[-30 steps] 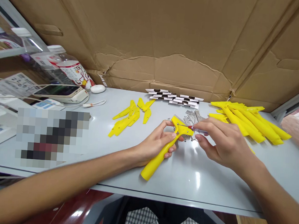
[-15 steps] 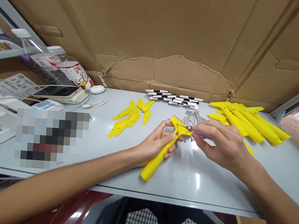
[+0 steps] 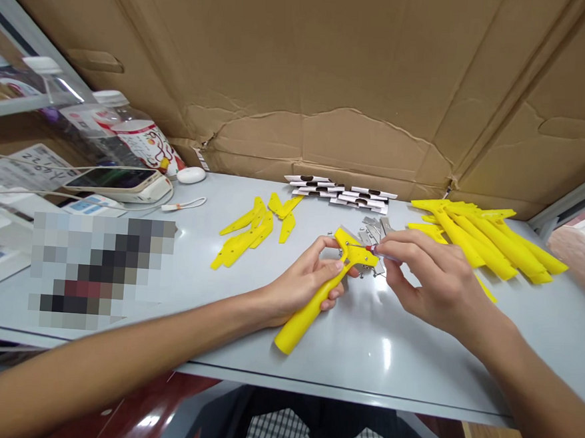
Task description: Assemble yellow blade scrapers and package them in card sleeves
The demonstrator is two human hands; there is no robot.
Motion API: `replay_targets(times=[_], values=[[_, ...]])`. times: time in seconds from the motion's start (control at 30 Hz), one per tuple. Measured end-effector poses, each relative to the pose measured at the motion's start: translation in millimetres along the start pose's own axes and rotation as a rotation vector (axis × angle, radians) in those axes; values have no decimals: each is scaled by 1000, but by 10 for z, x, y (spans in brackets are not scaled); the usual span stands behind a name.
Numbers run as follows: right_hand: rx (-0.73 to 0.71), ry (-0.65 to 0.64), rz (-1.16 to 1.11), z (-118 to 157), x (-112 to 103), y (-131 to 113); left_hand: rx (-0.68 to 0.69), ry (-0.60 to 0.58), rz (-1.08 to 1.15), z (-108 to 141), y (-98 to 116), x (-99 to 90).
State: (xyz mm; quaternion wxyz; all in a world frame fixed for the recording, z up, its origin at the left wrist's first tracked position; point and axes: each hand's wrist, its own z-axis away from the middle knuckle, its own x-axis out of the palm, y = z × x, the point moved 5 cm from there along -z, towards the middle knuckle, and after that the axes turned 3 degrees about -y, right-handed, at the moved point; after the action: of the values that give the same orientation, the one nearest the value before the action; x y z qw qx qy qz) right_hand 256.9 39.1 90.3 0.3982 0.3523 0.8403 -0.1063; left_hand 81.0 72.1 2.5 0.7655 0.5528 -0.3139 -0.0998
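My left hand point(image 3: 311, 274) is closed around a yellow plastic handle point(image 3: 303, 316) with a broad forked head, tilted over the table. The thumb lies along its neck and the fingers wrap underneath. In my right hand point(image 3: 433, 275) a slim screwdriver point(image 3: 372, 249) is pinched, its thin shaft lying across the forked head toward a small screw on the far side. Another screw shows on the head's near right corner. Behind the head, thin metal plates point(image 3: 372, 228) lie in a loose heap, with small screws scattered around, partly hidden by my hands.
Flat yellow pieces point(image 3: 251, 233) lie left of centre. More yellow handles point(image 3: 496, 243) are piled at the right. White-and-black strips point(image 3: 344, 193) are stacked by the cardboard wall point(image 3: 333, 68). Bottles point(image 3: 138, 131), a phone point(image 3: 109, 179) and cables stand at the left.
The screwdriver and my right fingertips have shifted slightly, uncovering more of the forked head's right side. My left hand keeps the same hold on the yellow handle.
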Motion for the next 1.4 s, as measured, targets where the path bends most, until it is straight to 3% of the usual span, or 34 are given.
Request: replay_targets(times=[0.27,0.47,0.7,0.93,1.17,1.3,1.4], values=[[98,-8,85,16,14,91,-11,11,4,6,3,6],[74,-14,74,-3,13,24,-11,21,6,14,26,16],[93,8,197,24,15,111,-13,10,-9,13,20,18],[76,12,35,-3,2,16,-6,9,-12,12,23,26],[48,94,120,12,-24,50,-10,17,-2,5,13,17],[129,42,77,16,-12,74,-3,6,-12,14,15,31],[111,27,20,1,-6,29,-4,5,-12,14,13,28]])
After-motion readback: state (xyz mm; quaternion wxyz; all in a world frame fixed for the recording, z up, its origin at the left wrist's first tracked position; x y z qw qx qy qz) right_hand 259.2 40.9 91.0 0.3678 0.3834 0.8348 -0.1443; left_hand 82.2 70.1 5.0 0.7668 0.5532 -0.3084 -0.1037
